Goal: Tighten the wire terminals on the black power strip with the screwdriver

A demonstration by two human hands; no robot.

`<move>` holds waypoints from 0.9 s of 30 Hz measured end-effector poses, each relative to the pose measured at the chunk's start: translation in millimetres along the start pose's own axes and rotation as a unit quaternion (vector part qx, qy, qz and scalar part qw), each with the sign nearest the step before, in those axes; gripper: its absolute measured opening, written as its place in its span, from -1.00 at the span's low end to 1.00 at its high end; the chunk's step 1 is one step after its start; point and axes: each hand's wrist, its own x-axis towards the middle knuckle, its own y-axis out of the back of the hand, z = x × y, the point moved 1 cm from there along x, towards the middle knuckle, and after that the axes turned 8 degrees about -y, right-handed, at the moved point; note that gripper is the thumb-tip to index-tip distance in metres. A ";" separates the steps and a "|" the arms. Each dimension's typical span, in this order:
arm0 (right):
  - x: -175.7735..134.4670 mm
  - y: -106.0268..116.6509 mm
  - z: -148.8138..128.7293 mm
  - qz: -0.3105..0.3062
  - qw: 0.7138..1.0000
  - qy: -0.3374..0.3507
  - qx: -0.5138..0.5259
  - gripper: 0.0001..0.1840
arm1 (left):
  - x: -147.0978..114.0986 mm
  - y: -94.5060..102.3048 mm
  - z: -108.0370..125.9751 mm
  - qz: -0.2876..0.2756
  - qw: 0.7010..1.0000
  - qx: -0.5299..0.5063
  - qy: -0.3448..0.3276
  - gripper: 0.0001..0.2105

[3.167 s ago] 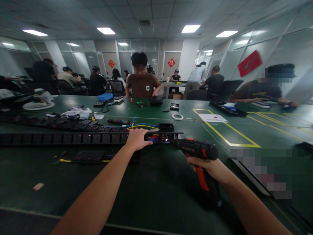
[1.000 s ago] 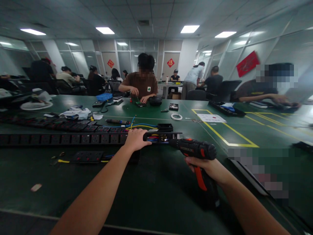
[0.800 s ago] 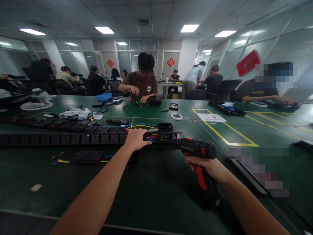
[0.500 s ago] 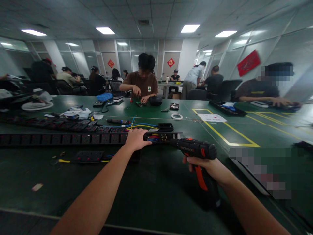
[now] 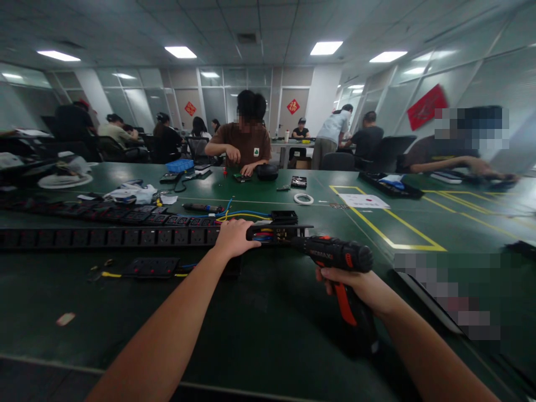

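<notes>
My left hand (image 5: 235,237) is closed around the right end of a long black power strip (image 5: 117,238), its thumb toward the open end. Coloured wires (image 5: 264,237) show inside that end. My right hand (image 5: 349,282) grips a black and orange cordless drill (image 5: 335,254), fingers wrapped round the handle. The drill points left, its tip at the wired end of the strip; whether the bit touches a screw is too small to tell. A short black socket block (image 5: 154,267) with yellow and blue wires lies nearer to me, left of my left forearm.
Behind the strip lie more socket strips (image 5: 138,215), a dark pen-shaped tool (image 5: 203,207) and a white tape roll (image 5: 303,199). Yellow tape lines (image 5: 412,237) and a paper sheet (image 5: 363,201) are on the right. A co-worker in brown (image 5: 240,142) sits opposite.
Almost nothing differs. The drill in my right hand has shifted very slightly, while my left hand keeps its place on the power strip.
</notes>
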 end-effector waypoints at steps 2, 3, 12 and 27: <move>-1.0 -0.9 -2.1 0.004 1.000 -0.004 -0.005 -0.59 | 0.0 0.0 -0.3 0.003 1.000 0.001 -0.002 -0.34; -1.6 -1.4 -3.2 0.008 1.000 -0.005 -0.009 -0.58 | 0.1 -0.2 -0.5 0.004 1.000 0.003 -0.002 -0.34; -2.9 -1.8 -4.3 0.016 1.000 -0.010 -0.015 -0.56 | -0.7 -2.2 -1.1 0.007 1.000 0.004 -0.002 -0.32; -3.8 -5.1 -7.5 -0.004 1.000 0.003 -0.007 -0.56 | -0.9 1.9 1.0 0.001 1.000 0.004 -0.002 -0.33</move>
